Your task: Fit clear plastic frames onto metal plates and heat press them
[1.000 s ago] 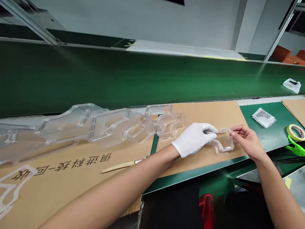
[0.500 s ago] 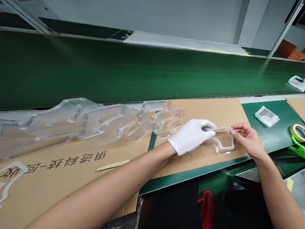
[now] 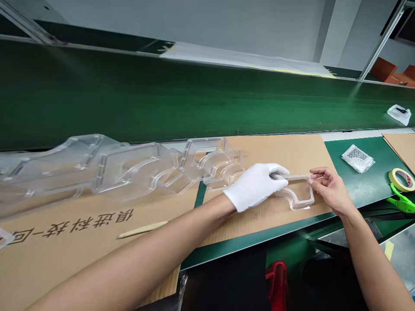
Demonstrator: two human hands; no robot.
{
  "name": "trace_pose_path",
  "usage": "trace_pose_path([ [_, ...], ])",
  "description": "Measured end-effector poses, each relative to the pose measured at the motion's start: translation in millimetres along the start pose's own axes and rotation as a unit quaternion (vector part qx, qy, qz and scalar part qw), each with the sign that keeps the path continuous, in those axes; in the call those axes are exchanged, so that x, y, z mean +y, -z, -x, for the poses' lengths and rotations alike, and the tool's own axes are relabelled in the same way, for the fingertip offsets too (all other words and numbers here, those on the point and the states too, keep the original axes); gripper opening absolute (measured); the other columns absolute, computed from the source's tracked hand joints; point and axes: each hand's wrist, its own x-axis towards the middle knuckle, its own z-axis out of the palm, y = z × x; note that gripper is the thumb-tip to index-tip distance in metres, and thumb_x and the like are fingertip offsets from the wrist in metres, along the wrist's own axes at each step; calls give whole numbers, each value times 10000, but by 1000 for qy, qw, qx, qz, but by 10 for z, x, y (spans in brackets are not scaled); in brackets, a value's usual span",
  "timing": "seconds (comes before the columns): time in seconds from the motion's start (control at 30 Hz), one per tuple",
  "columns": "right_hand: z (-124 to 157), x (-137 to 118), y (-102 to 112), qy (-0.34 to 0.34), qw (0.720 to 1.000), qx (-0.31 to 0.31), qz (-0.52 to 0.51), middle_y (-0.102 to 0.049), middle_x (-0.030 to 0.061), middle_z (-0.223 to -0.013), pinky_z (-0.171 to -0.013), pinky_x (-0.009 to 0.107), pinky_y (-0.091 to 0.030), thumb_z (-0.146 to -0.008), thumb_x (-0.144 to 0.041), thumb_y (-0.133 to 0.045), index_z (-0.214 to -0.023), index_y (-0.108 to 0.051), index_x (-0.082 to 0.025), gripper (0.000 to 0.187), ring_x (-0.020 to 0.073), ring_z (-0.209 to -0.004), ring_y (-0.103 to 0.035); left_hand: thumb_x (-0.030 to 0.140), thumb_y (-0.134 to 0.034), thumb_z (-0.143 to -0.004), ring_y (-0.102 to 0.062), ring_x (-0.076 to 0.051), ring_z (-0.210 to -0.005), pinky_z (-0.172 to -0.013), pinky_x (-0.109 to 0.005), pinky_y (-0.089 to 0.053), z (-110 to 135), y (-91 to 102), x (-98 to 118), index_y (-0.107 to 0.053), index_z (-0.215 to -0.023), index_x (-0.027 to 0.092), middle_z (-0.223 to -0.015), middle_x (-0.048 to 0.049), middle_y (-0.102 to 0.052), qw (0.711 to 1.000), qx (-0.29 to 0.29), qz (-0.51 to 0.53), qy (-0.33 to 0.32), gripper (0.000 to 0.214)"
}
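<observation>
Head view: pale wall (image 3: pixel 227 26) behind, green table (image 3: pixel 363 188) below, cardboard (image 3: pixel 272 151) on it. Left forearm slants up from lower left, crossing cardboard. Left hand (image 3: pixel 254 186), in white glove, palm turned down, thumb and fingers closed on left end of clear frame (image 3: pixel 294 202). Right hand (image 3: pixel 332 190), bare, comes from lower right; thumb and forefinger pinch upper right corner, other fingers loosely bent. Frame is between hands, over cardboard; whether it touches, cannot tell. Tape (image 3: pixel 393 178) lies farther right.
</observation>
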Motion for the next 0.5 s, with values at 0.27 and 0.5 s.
trace_pose_path([
  [0.27, 22, -2, 14, -14, 1000, -3, -4, -722, 88, -1255, -840, 349, -574, -782, -472, -925, -1163, -719, -231, 495, 170, -895, -714, 388, -620, -806, -774, -251, -907, -842, -361, -559, -2, 1, 7, -777, -1145, 210, -943, -3, -822, 1000, -4, 9, 7, 413],
  [0.5, -9, -25, -16, -51, 999, -2, -6, -741, 99, -1228, -780, 329, -570, -723, -459, -941, -1127, -715, -208, 526, 174, -883, -710, 405, -635, -838, -754, -242, -871, -814, -352, -559, -10, 0, -9, -767, -1161, 210, -927, -13, -802, 1000, 12, 0, 9, 400],
])
